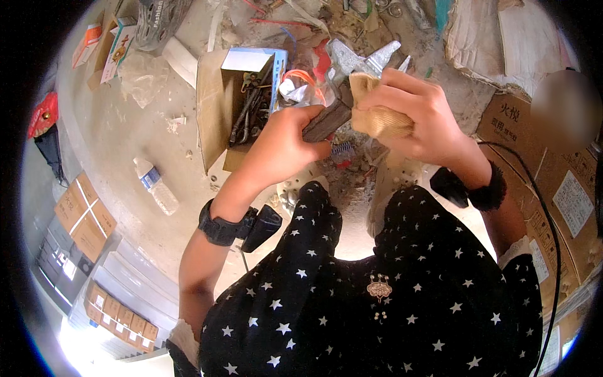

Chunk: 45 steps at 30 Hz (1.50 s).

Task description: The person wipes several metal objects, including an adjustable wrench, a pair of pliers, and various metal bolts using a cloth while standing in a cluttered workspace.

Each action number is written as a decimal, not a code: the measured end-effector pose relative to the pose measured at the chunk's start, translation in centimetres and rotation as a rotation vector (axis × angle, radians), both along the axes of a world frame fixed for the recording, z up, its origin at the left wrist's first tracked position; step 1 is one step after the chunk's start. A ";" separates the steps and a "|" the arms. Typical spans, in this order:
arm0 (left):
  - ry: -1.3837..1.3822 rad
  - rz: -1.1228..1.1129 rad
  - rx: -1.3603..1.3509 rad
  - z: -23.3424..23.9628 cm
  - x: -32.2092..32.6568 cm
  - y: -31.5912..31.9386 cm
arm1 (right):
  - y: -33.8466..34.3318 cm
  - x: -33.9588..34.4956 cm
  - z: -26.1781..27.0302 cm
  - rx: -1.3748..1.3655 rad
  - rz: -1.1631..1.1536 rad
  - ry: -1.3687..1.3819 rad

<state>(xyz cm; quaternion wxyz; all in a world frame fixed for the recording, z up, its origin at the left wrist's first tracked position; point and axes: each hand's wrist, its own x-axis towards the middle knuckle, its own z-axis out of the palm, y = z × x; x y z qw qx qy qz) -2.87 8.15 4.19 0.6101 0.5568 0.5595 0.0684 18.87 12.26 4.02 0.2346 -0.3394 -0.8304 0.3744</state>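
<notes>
My left hand grips the brown, bar-like end of a metal part. Beyond that end, a silver-grey pronged section points away from me. A folded tan cloth is in my right hand, its edge against the part near where the bar meets the prongs. The fingers of my right hand hide some of the prongs. Both hands are above the littered floor in front of my knees. What the metal part belongs to cannot be told.
An open cardboard box of dark metal pieces stands left of the hands. A clear plastic bottle lies on the floor farther left. Scraps and dirt lie beneath the hands. Large cartons and a black cable are at the right.
</notes>
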 end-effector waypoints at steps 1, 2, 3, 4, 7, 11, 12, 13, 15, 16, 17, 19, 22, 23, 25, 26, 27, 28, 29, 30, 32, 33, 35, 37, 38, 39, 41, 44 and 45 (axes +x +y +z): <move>-0.009 -0.007 -0.022 -0.1 -0.1 0.1 | -0.2 0.2 0.2 -0.060 -0.009 0.029; -0.031 0.009 0.003 -0.2 -0.2 0.1 | -0.3 0.4 0.3 -0.044 -0.036 0.040; -0.057 0.022 0.028 -0.3 -0.2 0.1 | -0.4 0.7 0.5 -0.027 -0.066 0.048; -0.082 0.034 0.054 -0.3 -0.2 0.2 | -0.5 0.9 0.8 -0.010 -0.096 0.055; -0.094 0.071 0.009 0.1 -0.1 0.3 | -0.5 1.4 1.2 -0.004 -0.199 0.068; -0.035 0.091 -0.075 0.7 0.2 0.5 | -0.2 2.1 1.4 0.031 -0.252 0.036; -0.034 0.094 -0.092 0.9 0.3 0.5 | -0.1 2.0 1.3 0.061 -0.251 0.038; -0.035 0.097 -0.109 0.9 0.3 0.5 | 0.1 2.0 1.1 0.092 -0.250 0.040; -0.053 0.106 -0.121 0.9 0.3 0.4 | 0.2 1.9 1.1 0.130 -0.230 0.005; -0.061 0.112 -0.127 1.0 0.3 0.3 | 0.2 1.9 1.2 0.138 -0.212 -0.032; -0.058 0.108 -0.076 0.9 0.2 0.2 | 0.2 1.8 1.3 0.146 -0.193 -0.069; -0.061 0.096 0.029 0.7 0.3 -0.2 | 0.4 1.5 1.0 0.233 -0.155 -0.112; 0.047 0.040 -0.011 2.0 0.6 0.2 | 0.3 0.9 0.6 0.285 -0.115 -0.122; 0.053 0.033 -0.001 2.0 0.7 0.0 | 0.2 0.6 0.5 0.290 -0.106 -0.117; 0.063 0.018 0.017 1.8 0.8 -0.2 | -0.1 -0.1 0.4 0.247 -0.082 -0.080; 0.069 0.010 -0.012 1.8 0.9 -0.1 | -0.2 -0.5 0.4 0.226 -0.072 -0.062; 0.082 0.006 -0.041 2.0 0.9 -0.1 | -0.2 -0.8 0.5 0.192 -0.045 -0.054; 0.094 0.001 -0.071 2.1 0.8 -0.1 | -0.1 -1.1 0.6 0.159 -0.019 -0.046; 0.089 0.007 -0.058 2.0 0.7 -0.2 | 0.0 -1.2 0.7 0.125 0.007 -0.039; 0.076 0.008 -0.041 1.7 0.5 -0.3 | 0.1 -1.0 0.7 0.081 0.017 -0.054; 0.014 0.026 0.023 1.3 0.4 -0.1 | 0.1 -0.4 1.0 -0.127 0.011 0.063; -0.032 0.044 0.069 1.1 0.3 0.0 | -0.1 -0.1 1.0 -0.232 0.010 0.126; -0.073 0.070 0.082 0.9 0.2 0.3 | 0.0 1.0 1.2 -0.243 -0.098 0.132; -0.062 0.084 0.019 1.4 0.2 1.0 | 0.2 1.7 1.7 -0.298 -0.264 0.175; -0.053 0.098 0.011 1.4 0.0 1.0 | 0.2 1.8 2.0 -0.348 -0.376 0.214; -0.045 0.111 0.001 1.5 -0.1 1.0 | 0.3 2.1 2.3 -0.399 -0.491 0.250; -0.022 0.127 -0.037 1.5 -0.4 0.8 | 0.9 2.6 2.3 -0.240 -0.487 0.175; -0.014 0.127 -0.044 1.1 -0.4 0.4 | 1.4 2.1 2.1 -0.136 -0.463 0.208; -0.027 0.128 0.007 0.6 -0.3 -0.1 | 1.5 1.6 1.7 -0.077 -0.419 0.164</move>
